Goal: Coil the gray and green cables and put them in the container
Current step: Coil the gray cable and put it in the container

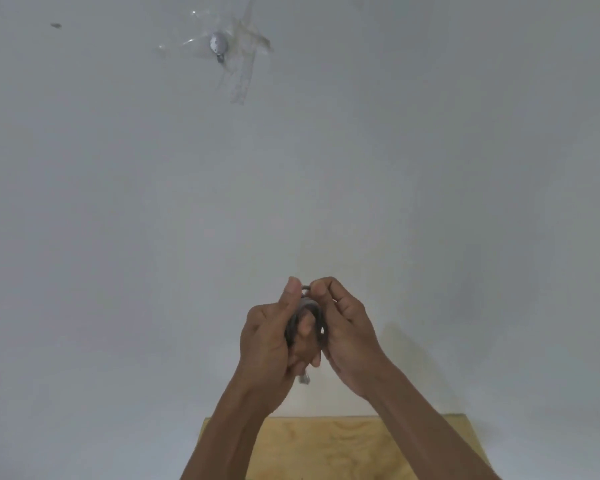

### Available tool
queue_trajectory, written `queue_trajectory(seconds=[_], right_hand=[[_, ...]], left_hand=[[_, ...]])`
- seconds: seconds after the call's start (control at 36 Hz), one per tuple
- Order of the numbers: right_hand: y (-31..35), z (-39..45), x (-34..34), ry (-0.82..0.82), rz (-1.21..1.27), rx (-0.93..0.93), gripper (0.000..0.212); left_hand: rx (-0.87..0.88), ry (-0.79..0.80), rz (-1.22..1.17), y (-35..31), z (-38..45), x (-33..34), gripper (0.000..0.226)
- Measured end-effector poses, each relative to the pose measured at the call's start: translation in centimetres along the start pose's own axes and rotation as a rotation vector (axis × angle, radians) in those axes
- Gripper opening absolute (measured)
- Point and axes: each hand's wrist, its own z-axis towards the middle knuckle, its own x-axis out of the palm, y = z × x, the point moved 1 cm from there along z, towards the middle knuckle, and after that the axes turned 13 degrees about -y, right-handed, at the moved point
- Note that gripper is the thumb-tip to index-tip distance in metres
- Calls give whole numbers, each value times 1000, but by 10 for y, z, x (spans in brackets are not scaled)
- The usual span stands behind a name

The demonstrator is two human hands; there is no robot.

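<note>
A coiled gray cable (313,310) is held up between both hands in front of a pale wall, low in the middle of the head view. My left hand (274,344) grips the coil's left side with the thumb raised. My right hand (347,330) pinches a loop of the cable at the top between thumb and forefinger. A small connector end (304,379) hangs below the hands. Most of the coil is hidden by fingers. No green cable or container is in view.
A wooden table top (333,445) shows at the bottom edge under my forearms. On the wall at upper left of centre, a small metal fitting (218,45) is covered with clear tape. A dark speck (55,26) marks the wall far left.
</note>
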Motion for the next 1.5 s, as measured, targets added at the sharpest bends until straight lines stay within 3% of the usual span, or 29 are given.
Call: queue_trajectory(seconds=[0.19,0.39,0.56,0.72,0.83,0.94,1.03,1.17,1.25,1.36,1.5], right_hand=[[-5,-2,6,-197,-116,-87,32],[-9,-2,9,-287,-164,-108,27],[-10,2,9,-357,-233,-124,23],[-11,3,11,-401,-274,-147,21],[-11,2,8,-424,-368,-277,21],[-15,0,4,-408,-386,-276,20],[-19,1,0,-356,-363,-253,21],[-9,11,-15,-77,-327,-141,20],[-4,22,-29,33,-520,-172,16],[-4,29,-33,-6,-778,-378,15],[-8,25,-26,-72,-546,-228,14]], left_hand=[[94,-165,63,11,9,9,62],[115,-355,89,15,11,17,56],[180,-520,159,22,15,20,69],[245,-592,319,28,16,24,63],[276,-599,367,29,21,17,52],[332,-514,454,31,26,7,68],[386,-489,518,29,26,4,59],[413,-583,494,26,28,-4,54],[416,-593,484,23,28,-6,52],[425,-564,500,21,27,-1,51],[422,-557,498,21,29,0,51]])
